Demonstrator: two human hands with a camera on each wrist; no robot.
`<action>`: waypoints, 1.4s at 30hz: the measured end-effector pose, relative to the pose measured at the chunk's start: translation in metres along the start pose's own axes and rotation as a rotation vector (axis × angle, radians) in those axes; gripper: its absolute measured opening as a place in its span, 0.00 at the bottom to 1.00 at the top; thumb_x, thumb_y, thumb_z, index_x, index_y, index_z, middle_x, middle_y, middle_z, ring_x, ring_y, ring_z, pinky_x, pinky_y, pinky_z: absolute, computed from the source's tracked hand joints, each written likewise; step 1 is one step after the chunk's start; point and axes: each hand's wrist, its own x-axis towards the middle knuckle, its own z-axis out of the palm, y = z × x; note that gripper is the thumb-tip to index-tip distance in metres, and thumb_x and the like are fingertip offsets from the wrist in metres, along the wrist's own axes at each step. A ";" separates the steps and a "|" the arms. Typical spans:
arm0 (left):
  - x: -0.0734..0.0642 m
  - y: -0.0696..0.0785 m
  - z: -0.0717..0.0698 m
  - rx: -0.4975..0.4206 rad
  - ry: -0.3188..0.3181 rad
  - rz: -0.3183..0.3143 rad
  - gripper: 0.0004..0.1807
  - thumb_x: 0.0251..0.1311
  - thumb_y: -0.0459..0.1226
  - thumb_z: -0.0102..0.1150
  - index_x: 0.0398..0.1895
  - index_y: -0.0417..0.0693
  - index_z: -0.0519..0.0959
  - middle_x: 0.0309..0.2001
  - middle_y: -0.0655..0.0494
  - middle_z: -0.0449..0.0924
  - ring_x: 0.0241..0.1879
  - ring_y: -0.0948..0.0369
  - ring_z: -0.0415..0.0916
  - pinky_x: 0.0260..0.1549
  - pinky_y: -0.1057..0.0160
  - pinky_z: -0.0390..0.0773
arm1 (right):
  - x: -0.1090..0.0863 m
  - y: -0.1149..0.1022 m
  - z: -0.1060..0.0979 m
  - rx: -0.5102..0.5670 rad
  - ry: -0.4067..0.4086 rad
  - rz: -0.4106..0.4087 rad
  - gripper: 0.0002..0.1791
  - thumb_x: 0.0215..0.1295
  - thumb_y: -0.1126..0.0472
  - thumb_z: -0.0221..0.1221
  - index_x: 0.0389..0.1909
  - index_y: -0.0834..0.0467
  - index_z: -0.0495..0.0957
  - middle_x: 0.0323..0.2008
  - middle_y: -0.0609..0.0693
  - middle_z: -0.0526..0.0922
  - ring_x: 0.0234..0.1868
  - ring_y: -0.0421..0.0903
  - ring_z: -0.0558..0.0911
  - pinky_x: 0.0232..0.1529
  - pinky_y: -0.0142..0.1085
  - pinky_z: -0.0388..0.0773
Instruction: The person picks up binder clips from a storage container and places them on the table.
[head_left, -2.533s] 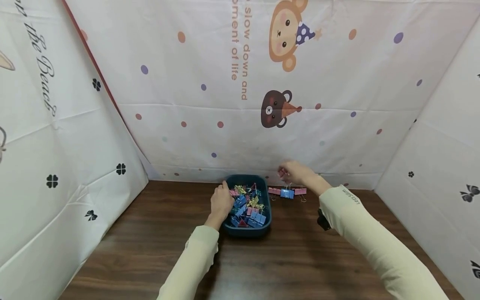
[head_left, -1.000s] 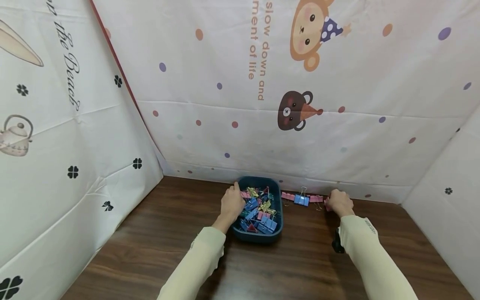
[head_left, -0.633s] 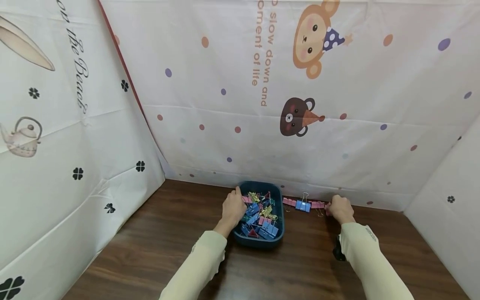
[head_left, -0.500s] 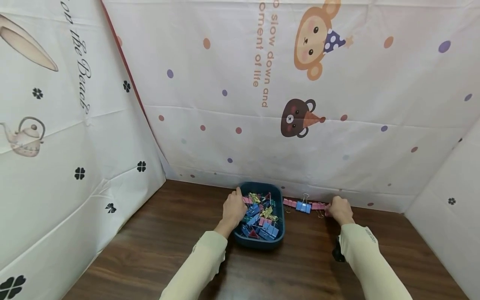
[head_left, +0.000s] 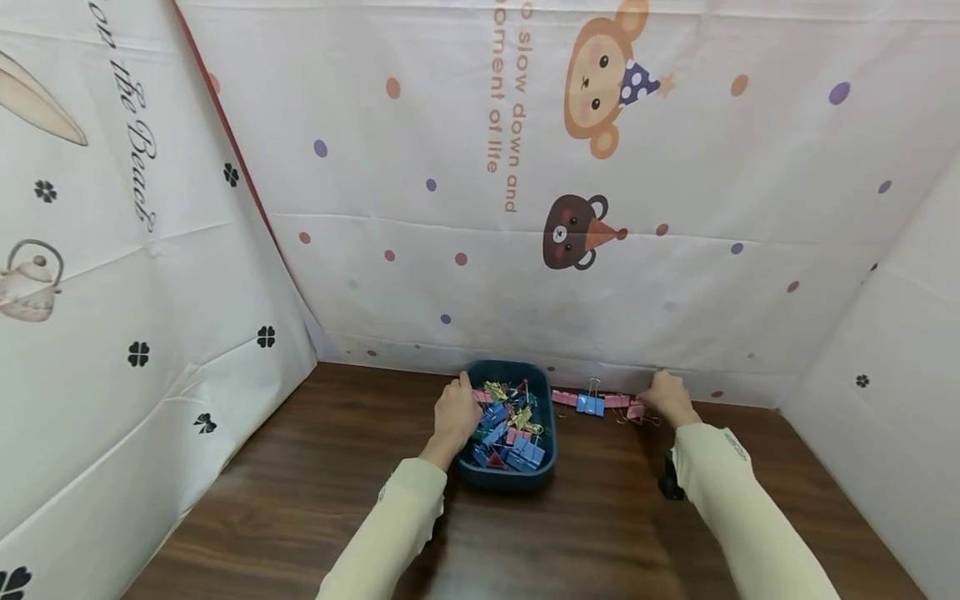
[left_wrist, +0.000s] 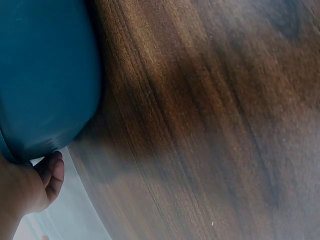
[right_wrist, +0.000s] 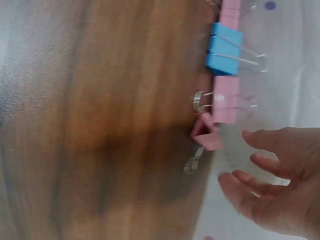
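My left hand (head_left: 456, 415) grips the left rim of a dark teal plastic bin (head_left: 551, 437), its fingers curled at the edge in the left wrist view. Inside lie blue, pink, yellow and red binder clips (head_left: 517, 433). To the right of the bin a row of clips runs along the wall: a pink binder clip (head_left: 565, 397), a blue binder clip (head_left: 590, 406) and another pink one (head_left: 617, 401). At the row's right end a pink binder clip (right_wrist: 206, 132) lies turned askew. Beside it, apart from it, my right hand (right_wrist: 280, 180) has its fingers spread with nothing in them.
A dark brown wooden tabletop (head_left: 300, 500) holds everything. White printed cloth (head_left: 450, 208) stands as a wall behind the bin and clips, with more cloth on the left and right sides.
My right hand brought a pink binder clip down to the row's right end, then let it go and drew slightly away. My left hand has stayed on the bin. The head view shifted.
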 end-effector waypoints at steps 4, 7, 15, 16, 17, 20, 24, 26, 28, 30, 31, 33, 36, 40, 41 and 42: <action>0.003 0.000 0.000 -0.006 0.000 -0.003 0.33 0.65 0.34 0.65 0.71 0.32 0.66 0.60 0.35 0.78 0.58 0.44 0.79 0.58 0.48 0.81 | -0.001 -0.023 -0.018 0.045 -0.039 -0.094 0.19 0.64 0.65 0.59 0.48 0.78 0.75 0.40 0.72 0.82 0.35 0.59 0.81 0.37 0.49 0.80; 0.004 0.000 -0.001 -0.006 -0.005 -0.001 0.33 0.66 0.35 0.64 0.71 0.32 0.66 0.60 0.35 0.78 0.58 0.44 0.79 0.58 0.48 0.81 | -0.004 -0.047 -0.027 0.048 -0.072 -0.177 0.25 0.67 0.64 0.61 0.59 0.77 0.72 0.53 0.74 0.80 0.46 0.65 0.83 0.46 0.52 0.83; 0.001 -0.001 -0.002 -0.001 -0.013 0.007 0.34 0.66 0.35 0.63 0.72 0.31 0.65 0.61 0.34 0.78 0.58 0.44 0.79 0.57 0.48 0.82 | -0.019 -0.115 -0.024 0.019 -0.099 -0.354 0.18 0.66 0.65 0.63 0.51 0.75 0.80 0.49 0.71 0.85 0.46 0.63 0.86 0.47 0.49 0.85; 0.002 -0.002 -0.003 -0.001 -0.012 0.005 0.34 0.66 0.35 0.63 0.72 0.31 0.65 0.61 0.34 0.78 0.59 0.44 0.79 0.57 0.48 0.82 | -0.020 -0.123 -0.022 0.021 -0.111 -0.378 0.16 0.66 0.65 0.63 0.49 0.74 0.82 0.47 0.70 0.86 0.44 0.61 0.87 0.46 0.49 0.86; 0.002 -0.002 -0.003 0.001 -0.012 0.003 0.34 0.66 0.35 0.63 0.72 0.31 0.65 0.61 0.34 0.78 0.59 0.44 0.79 0.57 0.48 0.82 | -0.022 -0.130 -0.019 0.018 -0.124 -0.403 0.15 0.66 0.65 0.63 0.46 0.73 0.83 0.45 0.69 0.87 0.42 0.60 0.88 0.45 0.48 0.86; 0.004 -0.003 -0.004 -0.005 -0.008 -0.003 0.34 0.66 0.34 0.63 0.72 0.31 0.65 0.61 0.34 0.77 0.59 0.44 0.79 0.57 0.48 0.81 | -0.025 -0.150 -0.011 -0.021 -0.191 -0.455 0.11 0.66 0.64 0.65 0.41 0.69 0.86 0.40 0.63 0.89 0.36 0.52 0.88 0.40 0.41 0.86; 0.004 -0.004 -0.004 -0.017 0.016 0.002 0.34 0.65 0.33 0.64 0.72 0.31 0.66 0.60 0.34 0.78 0.58 0.43 0.79 0.56 0.47 0.82 | -0.032 -0.174 0.003 -0.099 -0.352 -0.430 0.07 0.66 0.60 0.67 0.38 0.62 0.87 0.36 0.54 0.89 0.29 0.43 0.82 0.31 0.32 0.78; 0.002 -0.005 -0.003 -0.019 0.024 0.002 0.34 0.64 0.34 0.64 0.71 0.31 0.66 0.60 0.34 0.78 0.57 0.43 0.79 0.55 0.47 0.82 | -0.036 -0.182 0.013 -0.126 -0.432 -0.407 0.06 0.66 0.60 0.67 0.38 0.60 0.87 0.36 0.52 0.88 0.29 0.42 0.81 0.30 0.31 0.77; 0.000 -0.006 0.000 -0.018 0.021 0.000 0.34 0.65 0.34 0.65 0.71 0.31 0.66 0.60 0.34 0.78 0.57 0.44 0.80 0.55 0.47 0.83 | -0.040 -0.186 0.024 -0.165 -0.492 -0.400 0.06 0.65 0.61 0.68 0.38 0.59 0.87 0.38 0.51 0.88 0.32 0.42 0.82 0.33 0.32 0.80; -0.003 -0.005 0.003 -0.024 0.010 -0.004 0.34 0.65 0.34 0.65 0.71 0.31 0.66 0.61 0.34 0.78 0.58 0.43 0.79 0.56 0.47 0.82 | -0.044 -0.187 0.036 -0.216 -0.538 -0.402 0.05 0.64 0.61 0.69 0.39 0.57 0.88 0.39 0.49 0.88 0.37 0.42 0.84 0.39 0.35 0.84; -0.005 -0.005 0.005 -0.027 0.002 -0.006 0.34 0.65 0.34 0.65 0.71 0.31 0.66 0.61 0.34 0.78 0.59 0.43 0.79 0.56 0.47 0.82 | -0.045 -0.187 0.042 -0.241 -0.560 -0.405 0.05 0.64 0.62 0.69 0.39 0.58 0.88 0.40 0.49 0.88 0.38 0.42 0.84 0.42 0.36 0.85; -0.006 -0.004 0.008 -0.033 -0.007 -0.004 0.33 0.65 0.34 0.64 0.71 0.31 0.66 0.62 0.33 0.77 0.59 0.43 0.79 0.57 0.47 0.82 | -0.047 -0.185 0.051 -0.293 -0.590 -0.414 0.06 0.62 0.64 0.70 0.40 0.57 0.88 0.40 0.49 0.88 0.39 0.42 0.83 0.45 0.40 0.85; -0.006 -0.002 0.009 -0.034 -0.007 -0.002 0.34 0.65 0.34 0.64 0.71 0.31 0.66 0.61 0.33 0.78 0.58 0.43 0.79 0.57 0.47 0.81 | -0.048 -0.183 0.061 -0.355 -0.620 -0.427 0.08 0.61 0.66 0.71 0.41 0.56 0.86 0.39 0.48 0.86 0.37 0.41 0.80 0.47 0.41 0.85; -0.002 -0.001 0.005 -0.025 0.007 0.002 0.33 0.65 0.34 0.64 0.71 0.31 0.67 0.60 0.34 0.78 0.58 0.44 0.79 0.56 0.47 0.82 | -0.046 -0.184 0.066 -0.395 -0.625 -0.440 0.11 0.60 0.65 0.71 0.43 0.55 0.85 0.39 0.48 0.84 0.35 0.40 0.77 0.47 0.40 0.84; -0.001 -0.001 0.003 -0.020 0.010 0.003 0.33 0.65 0.34 0.64 0.71 0.31 0.67 0.59 0.34 0.78 0.57 0.44 0.80 0.56 0.48 0.82 | -0.045 -0.184 0.066 -0.392 -0.620 -0.441 0.12 0.60 0.65 0.72 0.44 0.55 0.84 0.39 0.48 0.84 0.35 0.40 0.76 0.47 0.40 0.84; 0.000 -0.001 0.002 -0.017 0.015 0.005 0.33 0.65 0.34 0.64 0.71 0.31 0.67 0.59 0.34 0.79 0.57 0.44 0.80 0.56 0.48 0.82 | -0.044 -0.185 0.066 -0.388 -0.612 -0.447 0.13 0.60 0.65 0.72 0.45 0.55 0.84 0.40 0.48 0.84 0.36 0.40 0.76 0.47 0.40 0.84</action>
